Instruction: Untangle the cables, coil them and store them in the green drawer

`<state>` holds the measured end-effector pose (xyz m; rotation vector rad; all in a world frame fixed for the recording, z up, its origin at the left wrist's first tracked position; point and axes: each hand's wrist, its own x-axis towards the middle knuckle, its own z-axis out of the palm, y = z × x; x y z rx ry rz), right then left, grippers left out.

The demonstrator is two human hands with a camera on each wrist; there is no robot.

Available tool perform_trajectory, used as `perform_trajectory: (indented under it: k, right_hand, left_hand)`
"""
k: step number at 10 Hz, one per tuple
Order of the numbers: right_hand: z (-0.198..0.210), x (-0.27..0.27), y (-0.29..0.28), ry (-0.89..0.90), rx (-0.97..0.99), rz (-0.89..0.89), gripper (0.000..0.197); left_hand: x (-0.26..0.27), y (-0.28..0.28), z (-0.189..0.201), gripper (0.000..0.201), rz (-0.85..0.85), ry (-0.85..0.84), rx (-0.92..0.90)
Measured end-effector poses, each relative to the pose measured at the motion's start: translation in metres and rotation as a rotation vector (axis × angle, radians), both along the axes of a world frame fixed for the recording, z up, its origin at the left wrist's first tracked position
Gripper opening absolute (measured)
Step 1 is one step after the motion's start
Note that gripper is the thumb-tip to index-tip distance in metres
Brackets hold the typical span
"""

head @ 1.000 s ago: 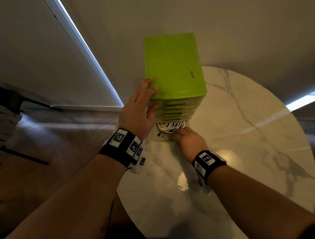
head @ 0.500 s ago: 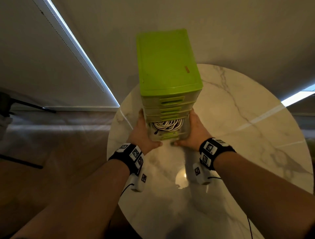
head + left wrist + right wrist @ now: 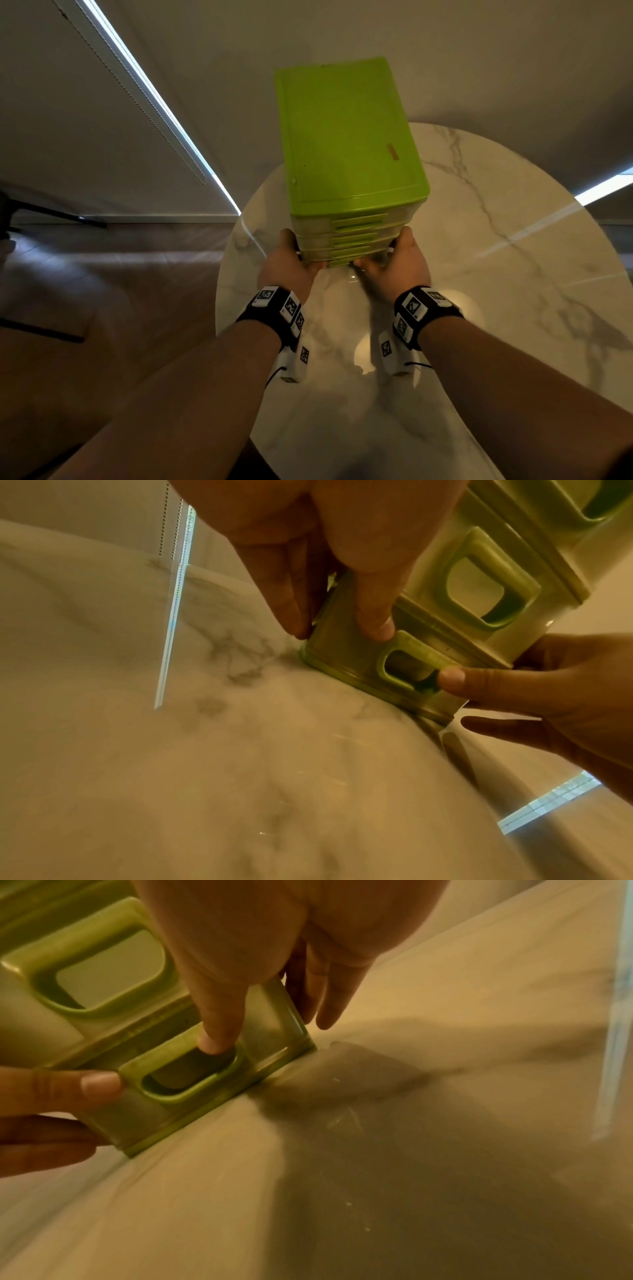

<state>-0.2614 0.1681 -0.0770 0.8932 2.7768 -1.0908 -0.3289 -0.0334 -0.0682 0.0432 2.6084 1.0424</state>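
Both hands, left hand (image 3: 289,270) and right hand (image 3: 399,270), on bottom green drawer (image 3: 383,664) (flush shut).

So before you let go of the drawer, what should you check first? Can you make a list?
1. Bottom drawer pushed flush with the ones above: ok in the head view.
2. Cables fully inside, none poking out: ok, none visible.
3. Cables still coiled: cannot tell, hidden.
4. Left hand thumb clear of the handle: not ok, it presses the drawer front.
5. Right hand thumb clear: not ok, it touches the handle.
6. Cabinet standing flat on the table: ok.
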Motion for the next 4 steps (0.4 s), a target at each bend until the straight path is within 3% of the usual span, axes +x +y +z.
perform_trajectory:
  k: [3,4]
  right_hand:
    - [0.022,-0.004,0.001,-0.069,0.062,0.088,0.069]
    - [0.030,0.007,0.003,-0.196,0.129,0.157,0.060]
  left_hand:
    - [0.009,0.006,0.015,0.056,-0.072,-0.029,-0.112]
    - [0.030,0.005,0.018,0.070,-0.106,-0.103,-0.226]
